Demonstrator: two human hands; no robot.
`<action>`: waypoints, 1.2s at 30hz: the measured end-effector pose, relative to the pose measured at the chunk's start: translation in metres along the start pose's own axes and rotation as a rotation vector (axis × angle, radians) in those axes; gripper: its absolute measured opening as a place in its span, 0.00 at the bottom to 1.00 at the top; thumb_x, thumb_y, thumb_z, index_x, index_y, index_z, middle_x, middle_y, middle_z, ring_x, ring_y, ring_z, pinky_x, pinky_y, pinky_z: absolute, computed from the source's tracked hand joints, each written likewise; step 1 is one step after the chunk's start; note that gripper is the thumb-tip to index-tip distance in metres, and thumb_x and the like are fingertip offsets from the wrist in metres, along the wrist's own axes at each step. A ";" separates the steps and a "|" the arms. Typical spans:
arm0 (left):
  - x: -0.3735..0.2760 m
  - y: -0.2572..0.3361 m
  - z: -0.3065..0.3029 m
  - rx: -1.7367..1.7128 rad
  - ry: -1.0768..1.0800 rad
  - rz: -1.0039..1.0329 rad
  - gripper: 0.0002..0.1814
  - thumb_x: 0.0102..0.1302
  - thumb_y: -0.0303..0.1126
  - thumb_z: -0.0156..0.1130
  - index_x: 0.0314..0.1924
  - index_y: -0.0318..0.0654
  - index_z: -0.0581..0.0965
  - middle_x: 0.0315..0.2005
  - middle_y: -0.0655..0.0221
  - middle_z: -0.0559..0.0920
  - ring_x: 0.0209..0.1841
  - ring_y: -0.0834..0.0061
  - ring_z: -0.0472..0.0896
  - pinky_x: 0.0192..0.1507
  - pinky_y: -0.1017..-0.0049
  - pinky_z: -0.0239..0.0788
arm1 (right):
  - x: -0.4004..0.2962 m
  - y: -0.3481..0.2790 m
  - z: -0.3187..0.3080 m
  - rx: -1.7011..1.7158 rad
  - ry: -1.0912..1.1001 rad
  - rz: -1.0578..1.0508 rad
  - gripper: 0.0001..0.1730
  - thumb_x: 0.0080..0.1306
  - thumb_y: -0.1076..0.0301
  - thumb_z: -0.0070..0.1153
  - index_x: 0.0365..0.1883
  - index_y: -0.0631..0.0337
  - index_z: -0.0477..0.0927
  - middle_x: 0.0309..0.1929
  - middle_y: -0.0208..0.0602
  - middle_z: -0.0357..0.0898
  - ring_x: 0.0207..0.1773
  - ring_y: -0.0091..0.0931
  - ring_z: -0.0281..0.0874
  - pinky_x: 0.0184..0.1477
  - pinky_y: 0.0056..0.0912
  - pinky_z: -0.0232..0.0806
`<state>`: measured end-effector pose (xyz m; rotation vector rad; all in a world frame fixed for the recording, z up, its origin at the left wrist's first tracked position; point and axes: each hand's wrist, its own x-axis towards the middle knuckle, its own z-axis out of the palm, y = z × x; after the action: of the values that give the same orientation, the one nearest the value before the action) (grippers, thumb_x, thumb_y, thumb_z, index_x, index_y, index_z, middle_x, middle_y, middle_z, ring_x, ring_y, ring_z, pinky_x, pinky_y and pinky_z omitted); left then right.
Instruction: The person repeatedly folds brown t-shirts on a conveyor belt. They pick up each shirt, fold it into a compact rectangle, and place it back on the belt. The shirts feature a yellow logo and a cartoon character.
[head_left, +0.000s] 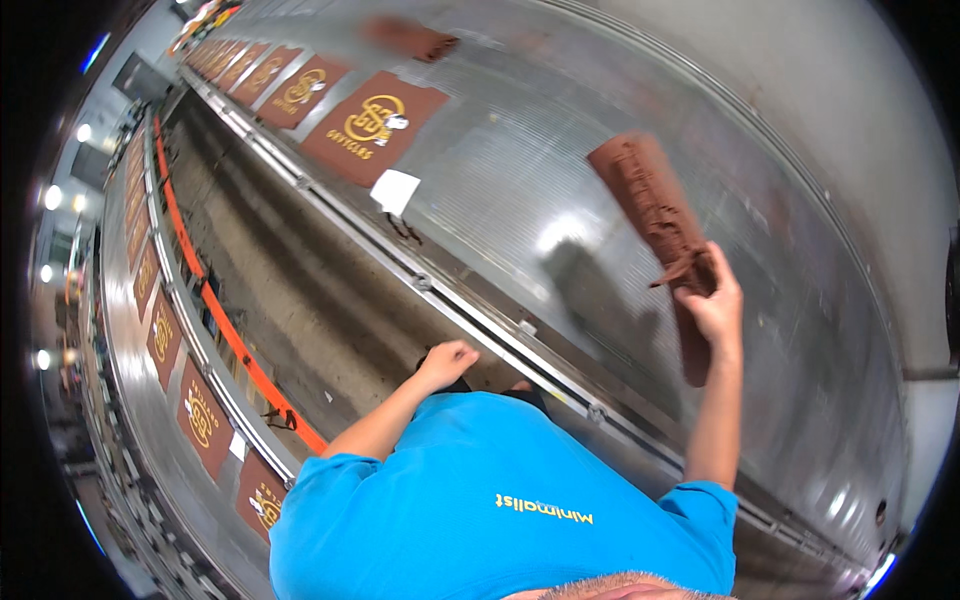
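My right hand (716, 300) grips one end of a brown fabric roll (652, 202), raised over the long metal printing table (480, 180). Near my waist is my left hand (450, 364), its fingers curled, with nothing seen in it. Another brown fabric piece (412, 39), blurred, is at the far side of the table. A printed brown fabric panel (379, 126) with a yellow and white design lies flat ahead to the left, and several more run on behind it. A white sheet (395, 192) touches the nearest panel's lower corner.
A metal rail (420, 281) with clamps runs along the table's near edge. Behind the aisle floor (300, 277) are an orange rail (225, 322) and a second table (127, 300) bearing similar printed panels. A pale wall (840, 97) stands past the far edge.
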<state>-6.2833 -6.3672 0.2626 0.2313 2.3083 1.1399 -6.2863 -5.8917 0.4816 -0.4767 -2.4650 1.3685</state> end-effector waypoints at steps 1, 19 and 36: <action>-0.011 -0.030 -0.011 -0.006 -0.002 -0.148 0.21 0.67 0.50 0.66 0.40 0.36 0.84 0.35 0.56 0.87 0.39 0.61 0.85 0.43 0.63 0.76 | 0.022 -0.010 -0.004 0.055 0.009 -0.045 0.47 0.49 0.82 0.66 0.72 0.62 0.70 0.64 0.43 0.78 0.66 0.31 0.75 0.69 0.32 0.65; -0.205 -0.417 -0.199 -0.977 0.472 -0.957 0.13 0.72 0.40 0.63 0.38 0.38 0.76 0.25 0.72 0.78 0.24 0.76 0.77 0.25 0.74 0.68 | -0.006 -0.102 0.525 0.748 -0.564 0.600 0.15 0.73 0.62 0.60 0.49 0.65 0.79 0.41 0.39 0.84 0.42 0.29 0.83 0.46 0.36 0.77; -0.022 -0.406 -0.352 -0.744 0.335 -0.548 0.21 0.73 0.43 0.64 0.53 0.30 0.80 0.36 0.64 0.86 0.37 0.76 0.83 0.42 0.75 0.76 | 0.107 -0.042 0.730 1.275 0.038 1.336 0.07 0.76 0.71 0.53 0.46 0.66 0.72 0.37 0.39 0.75 0.34 0.31 0.79 0.34 0.29 0.81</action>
<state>-6.4223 -6.8692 0.1288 -0.8628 1.8341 1.6973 -6.6790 -6.4246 0.1534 -1.7348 -0.5194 2.7700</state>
